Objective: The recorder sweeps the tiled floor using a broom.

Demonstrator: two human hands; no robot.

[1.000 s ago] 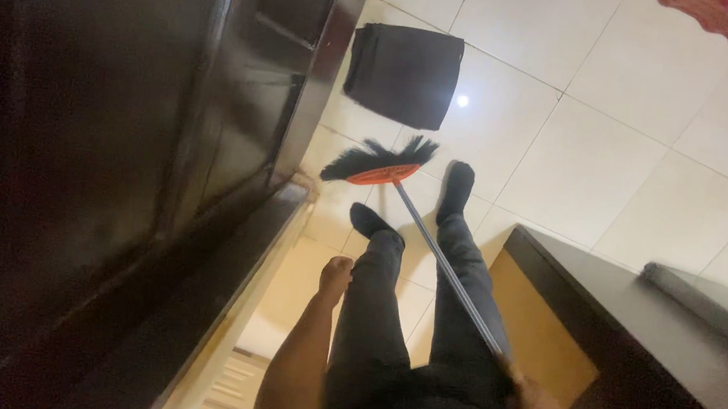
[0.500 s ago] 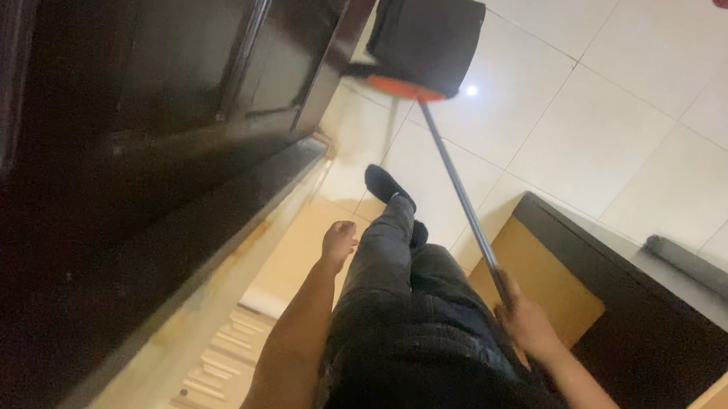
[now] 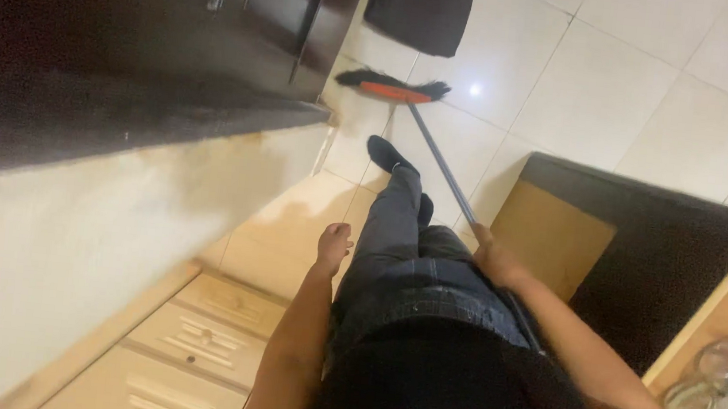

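On tiled floor (image 3: 623, 96), one broom (image 3: 397, 88)

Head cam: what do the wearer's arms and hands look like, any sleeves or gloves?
Both forearms are bare to the bottom frame edge; no sleeves show. The left hand and right hand wear no gloves, and no rings, watch or bands can be made out. Below them are a dark top and grey-blue jeans.

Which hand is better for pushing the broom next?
The right hand. It already grips the broom by its handle, with the bristle head down on the floor tiles ahead. The left hand hangs empty beside the leg, away from the handle.
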